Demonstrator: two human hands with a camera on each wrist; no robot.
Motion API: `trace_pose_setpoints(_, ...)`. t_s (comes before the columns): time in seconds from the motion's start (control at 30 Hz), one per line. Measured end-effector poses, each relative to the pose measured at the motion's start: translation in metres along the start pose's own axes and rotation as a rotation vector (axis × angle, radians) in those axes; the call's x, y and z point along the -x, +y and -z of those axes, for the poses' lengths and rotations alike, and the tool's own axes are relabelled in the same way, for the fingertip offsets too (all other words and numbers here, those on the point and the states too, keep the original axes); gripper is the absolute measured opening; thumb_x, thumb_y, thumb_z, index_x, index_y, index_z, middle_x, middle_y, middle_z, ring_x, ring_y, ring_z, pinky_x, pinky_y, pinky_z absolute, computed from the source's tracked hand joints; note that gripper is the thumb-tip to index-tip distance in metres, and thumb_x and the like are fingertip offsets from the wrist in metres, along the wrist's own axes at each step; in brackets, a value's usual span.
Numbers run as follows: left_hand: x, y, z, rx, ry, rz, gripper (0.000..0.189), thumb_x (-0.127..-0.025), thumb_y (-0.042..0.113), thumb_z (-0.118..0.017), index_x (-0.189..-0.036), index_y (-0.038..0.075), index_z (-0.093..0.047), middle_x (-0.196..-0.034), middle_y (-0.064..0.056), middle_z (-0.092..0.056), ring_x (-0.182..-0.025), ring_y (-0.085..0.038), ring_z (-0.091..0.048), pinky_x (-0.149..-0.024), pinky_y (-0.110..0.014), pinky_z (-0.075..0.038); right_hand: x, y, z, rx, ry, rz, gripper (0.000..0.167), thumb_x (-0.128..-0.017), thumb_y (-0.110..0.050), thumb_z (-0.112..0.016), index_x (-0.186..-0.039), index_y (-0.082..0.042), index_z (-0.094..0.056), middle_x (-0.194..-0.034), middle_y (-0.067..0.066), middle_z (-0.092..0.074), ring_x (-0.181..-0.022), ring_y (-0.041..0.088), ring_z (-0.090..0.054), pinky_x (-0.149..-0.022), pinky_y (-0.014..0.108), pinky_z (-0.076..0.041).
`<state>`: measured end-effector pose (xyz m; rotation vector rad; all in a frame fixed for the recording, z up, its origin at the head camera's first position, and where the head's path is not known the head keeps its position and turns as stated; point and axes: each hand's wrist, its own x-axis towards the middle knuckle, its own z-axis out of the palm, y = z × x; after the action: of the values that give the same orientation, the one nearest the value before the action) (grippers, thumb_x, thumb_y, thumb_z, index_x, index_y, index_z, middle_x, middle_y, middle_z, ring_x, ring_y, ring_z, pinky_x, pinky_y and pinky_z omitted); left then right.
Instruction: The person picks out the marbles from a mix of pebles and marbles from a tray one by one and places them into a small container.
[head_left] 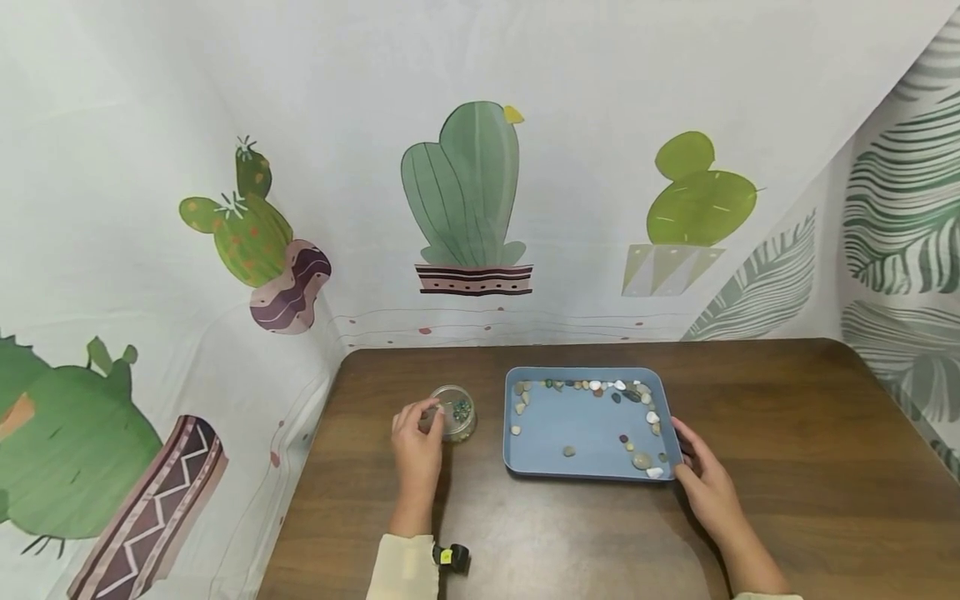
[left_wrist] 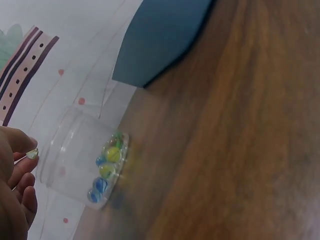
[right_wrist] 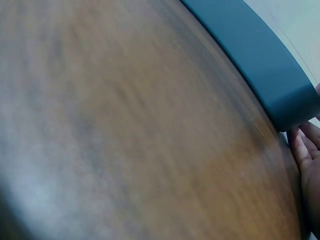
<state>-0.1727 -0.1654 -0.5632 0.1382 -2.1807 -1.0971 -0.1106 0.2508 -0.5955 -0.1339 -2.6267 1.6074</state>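
Observation:
My left hand (head_left: 417, 442) is at the near left rim of a clear round jar (head_left: 461, 422). Its thumb and finger pinch a small clear, greenish marble (left_wrist: 32, 153), partly hidden by the fingertips. Blue and yellow-green marbles (left_wrist: 107, 171) lie on the bottom of the jar. On the other side, my right hand (head_left: 707, 483) touches the right side and near right corner of a blue rectangular tray (head_left: 570, 425). Its fingers lie against the tray's outer wall (right_wrist: 265, 60). Pebbles line the tray's far and right sides, and one grey pebble (head_left: 569, 451) lies nearer the front.
The jar and tray stand on a brown wooden table (head_left: 585, 533), the jar left of the tray with a gap between. A cloth with cactus prints (head_left: 480, 200) hangs behind and to the left. A black strap device (head_left: 453, 557) sits on the left wrist.

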Motion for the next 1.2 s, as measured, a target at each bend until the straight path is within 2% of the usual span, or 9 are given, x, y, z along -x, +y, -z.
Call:
trace_pose_setpoints(0.2,0.001,-0.009,0.001,-0.018,0.007,0.009,0.017,-0.082,0.007,-0.08,-0.099,0.008,-0.078,-0.1,-0.008,-0.075,-0.09,-0.028,-0.06,-0.073,-0.029,-0.045,0.0,-0.001,0.0,0.004,-0.001,-0.005,0.065,-0.1,-0.003,-0.047,-0.159,-0.025,-0.032,-0.16,0.016,-0.038,-0.116,-0.02,-0.036,-0.088,-0.004,-0.033)
trace_pose_setpoints(0.43,0.002,-0.009,0.003,0.053,0.029,0.025,0.022,-0.09,0.013,-0.076,-0.111,0.007,-0.076,-0.119,-0.012,-0.072,-0.112,-0.035,-0.057,-0.093,-0.043,-0.043,0.0,0.002,-0.001,-0.002,0.016,0.045,0.067,-0.097,0.003,-0.047,-0.158,-0.02,-0.034,-0.156,0.021,-0.041,-0.114,-0.019,-0.039,-0.088,-0.003,-0.036)
trace_pose_setpoints(0.63,0.002,-0.006,0.004,0.072,0.018,0.031,0.023,-0.094,0.016,-0.072,-0.114,0.007,-0.075,-0.123,-0.012,-0.071,-0.116,-0.034,-0.057,-0.096,-0.047,-0.042,0.001,0.004,-0.001,0.003,0.03,0.074,0.068,-0.095,0.005,-0.047,-0.158,-0.017,-0.035,-0.154,0.022,-0.043,-0.114,-0.02,-0.041,-0.088,-0.002,-0.036)
trace_pose_setpoints(0.8,0.003,-0.001,0.006,0.08,0.013,0.027,0.022,-0.094,0.014,-0.071,-0.114,0.007,-0.075,-0.122,-0.011,-0.071,-0.116,-0.032,-0.058,-0.098,-0.043,-0.043,0.001,0.003,0.0,0.01,0.028,0.058,0.068,-0.095,0.004,-0.047,-0.158,-0.019,-0.034,-0.154,0.021,-0.043,-0.113,-0.02,-0.04,-0.087,-0.002,-0.036)
trace_pose_setpoints(0.9,0.004,0.003,0.006,0.079,0.017,0.015,0.021,-0.094,0.012,-0.07,-0.113,0.006,-0.075,-0.119,-0.011,-0.072,-0.114,-0.03,-0.06,-0.096,-0.037,-0.045,0.001,0.002,0.0,0.005,0.024,0.055,0.068,-0.095,0.004,-0.047,-0.158,-0.019,-0.035,-0.155,0.021,-0.043,-0.113,-0.02,-0.04,-0.087,-0.002,-0.036)
trace_pose_setpoints(1.1,0.005,0.012,0.008,0.108,0.019,0.001,0.019,-0.094,0.009,-0.069,-0.111,0.006,-0.076,-0.113,-0.01,-0.072,-0.103,-0.025,-0.062,-0.083,-0.021,-0.047,0.001,0.003,-0.001,-0.004,0.011,0.062,0.065,-0.098,0.002,-0.047,-0.158,-0.018,-0.034,-0.155,0.022,-0.042,-0.115,-0.019,-0.04,-0.087,-0.001,-0.036)
trace_pose_setpoints(1.2,0.005,0.016,0.009,0.104,0.02,-0.042,0.019,-0.093,0.007,-0.069,-0.111,0.005,-0.076,-0.11,-0.011,-0.072,-0.096,-0.023,-0.063,-0.079,-0.02,-0.048,0.001,0.003,0.0,0.005,0.008,0.054,0.06,-0.102,-0.006,-0.047,-0.159,-0.02,-0.033,-0.155,0.022,-0.042,-0.116,-0.02,-0.036,-0.088,-0.002,-0.034)
